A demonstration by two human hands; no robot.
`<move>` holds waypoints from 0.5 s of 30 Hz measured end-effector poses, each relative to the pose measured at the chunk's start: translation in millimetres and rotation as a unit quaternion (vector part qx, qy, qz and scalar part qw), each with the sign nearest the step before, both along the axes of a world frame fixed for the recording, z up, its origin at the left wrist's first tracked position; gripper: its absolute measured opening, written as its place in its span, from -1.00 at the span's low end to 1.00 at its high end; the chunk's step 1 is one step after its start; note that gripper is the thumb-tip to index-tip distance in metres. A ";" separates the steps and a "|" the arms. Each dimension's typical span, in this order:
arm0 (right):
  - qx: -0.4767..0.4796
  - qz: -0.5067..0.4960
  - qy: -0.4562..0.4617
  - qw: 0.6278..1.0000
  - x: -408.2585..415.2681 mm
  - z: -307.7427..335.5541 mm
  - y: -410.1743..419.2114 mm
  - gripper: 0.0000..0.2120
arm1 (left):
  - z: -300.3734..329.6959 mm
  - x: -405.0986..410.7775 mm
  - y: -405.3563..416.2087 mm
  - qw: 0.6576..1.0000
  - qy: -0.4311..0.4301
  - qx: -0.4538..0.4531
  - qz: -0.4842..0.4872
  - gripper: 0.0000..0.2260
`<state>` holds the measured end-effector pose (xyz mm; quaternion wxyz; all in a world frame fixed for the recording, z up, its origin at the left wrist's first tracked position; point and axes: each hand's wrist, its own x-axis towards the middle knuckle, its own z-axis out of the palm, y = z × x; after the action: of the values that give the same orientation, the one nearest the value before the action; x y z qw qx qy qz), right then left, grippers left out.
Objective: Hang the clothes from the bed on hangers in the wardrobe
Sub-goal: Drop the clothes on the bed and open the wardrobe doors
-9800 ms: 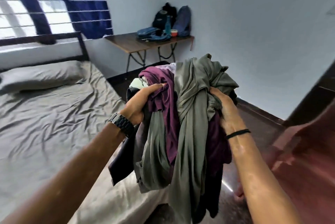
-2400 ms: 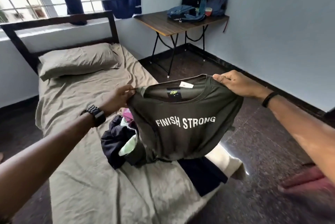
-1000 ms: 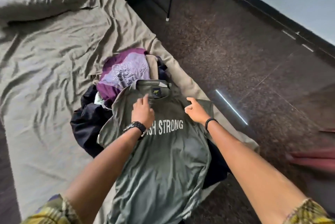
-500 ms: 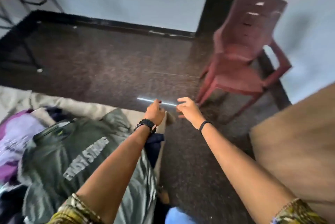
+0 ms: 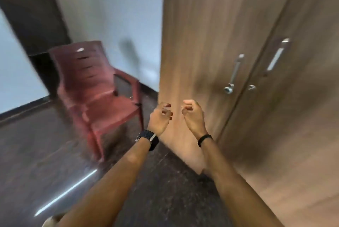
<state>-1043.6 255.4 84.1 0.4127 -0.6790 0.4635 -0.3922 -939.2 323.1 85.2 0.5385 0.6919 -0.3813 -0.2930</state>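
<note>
A brown wooden wardrobe (image 5: 211,33) fills the right half of the head view, its two doors closed. Each door carries a metal handle: one handle (image 5: 233,74) and a second handle (image 5: 277,56) further right. My left hand (image 5: 160,117) and my right hand (image 5: 192,113) hover side by side in front of the wardrobe's left side panel, fingers loosely curled, holding nothing. Neither hand touches the wardrobe. The bed and the clothes are out of view.
A red plastic chair (image 5: 102,94) stands on the dark floor (image 5: 45,162) to the left of the wardrobe, against a white wall (image 5: 110,6). A dark door frame (image 5: 31,10) rises at the far left.
The view has swung right, from the bed and the green t-shirt to the chair and wardrobe. Both hands left the shirt lying on the bed and are now raised, holding nothing.
</note>
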 end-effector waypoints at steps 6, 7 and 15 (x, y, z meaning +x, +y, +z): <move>-0.051 -0.154 -0.030 0.986 -91.7 44.3 -79.1 -0.84 | 53.8 -77.8 -103.6 0.983 0.017 -0.080 -0.167 -0.77; -0.051 -0.166 -0.033 0.984 -101.7 50.2 -87.2 -0.86 | 60.4 -86.9 -114.2 0.979 0.017 -0.087 -0.181 -0.76; -0.093 -0.264 -0.061 0.958 -159.8 93.0 -158.4 -0.85 | 98.5 -139.3 -214.2 0.966 -0.077 -0.138 -0.202 -0.76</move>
<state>-1203.3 96.9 177.1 0.2570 -0.5426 0.5620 -0.5689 -1078.6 109.0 183.7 0.5272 0.5398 -0.5907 -0.2859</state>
